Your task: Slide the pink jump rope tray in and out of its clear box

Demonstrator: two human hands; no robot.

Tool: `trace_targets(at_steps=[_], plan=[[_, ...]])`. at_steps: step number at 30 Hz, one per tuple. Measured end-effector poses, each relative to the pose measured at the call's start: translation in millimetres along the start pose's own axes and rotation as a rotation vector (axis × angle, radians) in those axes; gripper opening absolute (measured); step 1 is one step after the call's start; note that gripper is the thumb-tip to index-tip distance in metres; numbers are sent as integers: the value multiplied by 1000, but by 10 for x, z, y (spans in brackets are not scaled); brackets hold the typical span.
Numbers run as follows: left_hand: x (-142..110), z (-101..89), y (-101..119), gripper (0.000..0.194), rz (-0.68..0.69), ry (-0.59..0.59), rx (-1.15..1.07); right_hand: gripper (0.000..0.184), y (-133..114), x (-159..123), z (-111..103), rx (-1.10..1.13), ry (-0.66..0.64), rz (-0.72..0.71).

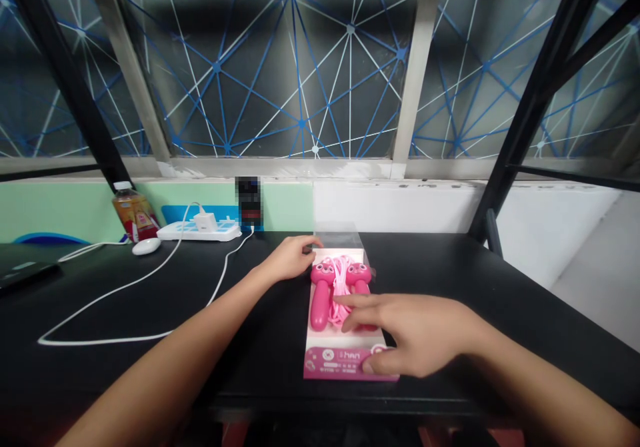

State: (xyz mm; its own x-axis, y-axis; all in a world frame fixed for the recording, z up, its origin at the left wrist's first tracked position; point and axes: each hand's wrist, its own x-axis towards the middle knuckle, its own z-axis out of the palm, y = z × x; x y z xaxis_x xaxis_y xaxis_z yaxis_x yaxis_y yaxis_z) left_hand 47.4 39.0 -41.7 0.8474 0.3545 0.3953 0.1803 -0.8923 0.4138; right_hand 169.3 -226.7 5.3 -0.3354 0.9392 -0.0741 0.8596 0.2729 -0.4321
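A pink jump rope [321,304], with two animal-faced handles and a bundled cord between them, lies in a white-and-pink box [345,362] on the desk. A clear plastic cover [337,239] shows behind the box's far end. My left hand [291,258] grips the box at its far left corner, fingers curled around the edge. Over the right side of the box, my right hand [423,334] has its fingers stretched out toward the cord and its thumb at the pink front panel. It hides much of the right handle.
The black desk [440,267] runs up to a wall below patterned windows. At the back left are a drink bottle [135,214], a white mouse [147,246], a power strip [220,232] with a charger, and a phone-like device [249,202]. A white cable [107,342] loops across the left.
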Motion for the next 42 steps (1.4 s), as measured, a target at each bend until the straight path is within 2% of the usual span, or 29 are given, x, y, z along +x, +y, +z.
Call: trace_targets(at_steps=[7,17,20,25,31,37,40,42], plan=[[-86,-61,94,31,22,-54,-24,44,73,46,19,-27,47,54],[-206,-59,349,32,102,-24,-10,45,249,50,86,-108,102,81],[-224,-51,382,37,129,-32,-5,45,290,87,117,-142,162,100],[-253,-53,433,31,134,-23,50,45,231,116,113,-359,290,136],[-252,-19,396,34,166,-2,115,63,150,76,116,-353,189,31],[-227,18,284,37,162,-16,90,52,183,142,147,-384,256,24],[-233,-13,312,38,112,-38,57,51,176,126,103,-352,322,72],[-239,-39,358,37,92,-61,40,51,173,86,70,-305,312,94]])
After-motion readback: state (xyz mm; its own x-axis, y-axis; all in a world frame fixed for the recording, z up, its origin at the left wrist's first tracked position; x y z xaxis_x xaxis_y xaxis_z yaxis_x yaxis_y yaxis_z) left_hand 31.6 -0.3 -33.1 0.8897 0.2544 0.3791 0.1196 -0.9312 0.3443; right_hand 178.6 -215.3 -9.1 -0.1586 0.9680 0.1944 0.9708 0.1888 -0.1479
